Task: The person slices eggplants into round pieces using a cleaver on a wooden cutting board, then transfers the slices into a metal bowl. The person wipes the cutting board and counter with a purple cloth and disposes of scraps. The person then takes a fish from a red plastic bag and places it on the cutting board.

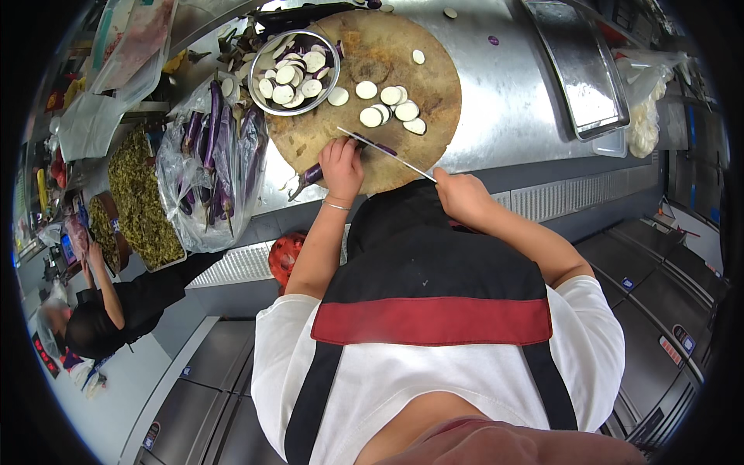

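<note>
On the round wooden chopping block [407,40], my left hand [342,165] grips a purple eggplant [313,174], whose stem end points to the lower left. My right hand [465,196] is closed around the handle of a knife; its blade [407,165] runs up and left to beside my left fingertips. Dark purple eggplant also shows just beyond the blade. Several pale eggplant slices [372,117] lie farther up the block, some overlapping. A metal bowl [251,87] of slices stands at the block's upper left.
Left of the block lies a clear plastic bag [168,168] of whole eggplants, beside a tray of chopped greens [142,203]. A metal tray [581,64] is at the right. Another person [128,302] works at the far left. Eggplant trimmings lie behind the bowl.
</note>
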Demonstrator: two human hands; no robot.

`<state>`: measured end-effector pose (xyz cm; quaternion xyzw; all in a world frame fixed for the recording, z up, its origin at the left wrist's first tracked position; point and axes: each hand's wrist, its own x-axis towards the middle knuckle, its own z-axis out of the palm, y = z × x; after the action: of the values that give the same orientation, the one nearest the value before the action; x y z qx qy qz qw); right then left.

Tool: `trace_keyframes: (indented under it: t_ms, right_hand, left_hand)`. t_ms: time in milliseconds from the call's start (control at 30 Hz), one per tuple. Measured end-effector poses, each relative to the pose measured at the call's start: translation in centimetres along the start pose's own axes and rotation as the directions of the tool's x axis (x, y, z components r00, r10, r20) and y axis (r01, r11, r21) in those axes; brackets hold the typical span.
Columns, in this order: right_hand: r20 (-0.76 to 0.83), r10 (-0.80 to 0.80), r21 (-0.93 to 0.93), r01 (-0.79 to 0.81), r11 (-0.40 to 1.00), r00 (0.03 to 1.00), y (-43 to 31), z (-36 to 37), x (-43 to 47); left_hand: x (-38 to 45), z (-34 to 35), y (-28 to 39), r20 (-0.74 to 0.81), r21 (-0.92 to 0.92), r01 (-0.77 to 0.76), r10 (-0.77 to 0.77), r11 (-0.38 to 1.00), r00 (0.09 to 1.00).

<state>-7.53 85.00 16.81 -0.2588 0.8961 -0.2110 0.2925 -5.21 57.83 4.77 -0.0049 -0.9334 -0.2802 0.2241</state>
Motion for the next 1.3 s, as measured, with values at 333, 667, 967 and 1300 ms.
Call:
trace_keyframes:
  t_ms: [333,667,967,1300]
  right_hand:
    - [0.03,0.005,-0.103,-0.002,0.995,1.0,-1.6,1.5,3.6]
    - [0.053,0.017,-0.085,-0.012,0.996,0.998,-1.0,1.4,2.0]
    - [-0.004,0.036,-0.055,-0.036,0.998,0.999,-1.1,0.5,1.7]
    - [0.051,0.024,-0.116,-0.018,0.993,0.998,-2.1,1.9,3.7]
  left_hand:
    - [-0.1,0.0,-0.6,-0.013,-0.006,-0.01,0.01,1.0,1.0]
    - [-0.3,0.2,-0.9,-0.03,-0.023,-0.002,0.001,1.0,1.0]
    - [-0.8,-0.7,-0.6,-0.004,0.04,0.005,-0.005,0.999,1.0]
    - [-0.8,-0.4,-1.0,0.003,0.066,-0.009,0.008,0.998,1.0]
